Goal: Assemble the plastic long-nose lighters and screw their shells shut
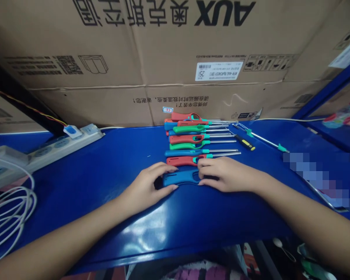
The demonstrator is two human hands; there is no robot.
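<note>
On the blue tabletop lies a long-nosed gas lighter with a blue handle (181, 178), set crosswise in front of me. My left hand (151, 182) grips its left end between thumb and fingers. The fingers of my right hand (221, 174) close around its right end and hide the nozzle side. Just behind it sits a red lighter (179, 160), close to my right fingertips. Beyond that, several more red, green and blue lighters are lined up side by side, including a green one (183, 146), with metal nozzles pointing right.
A small black-and-yellow screwdriver (245, 142) and a thin metal rod with green clips (265, 139) lie to the right. A white power strip (61, 146) and coiled white cable (11, 210) occupy the left. A large cardboard box (163, 42) stands behind everything.
</note>
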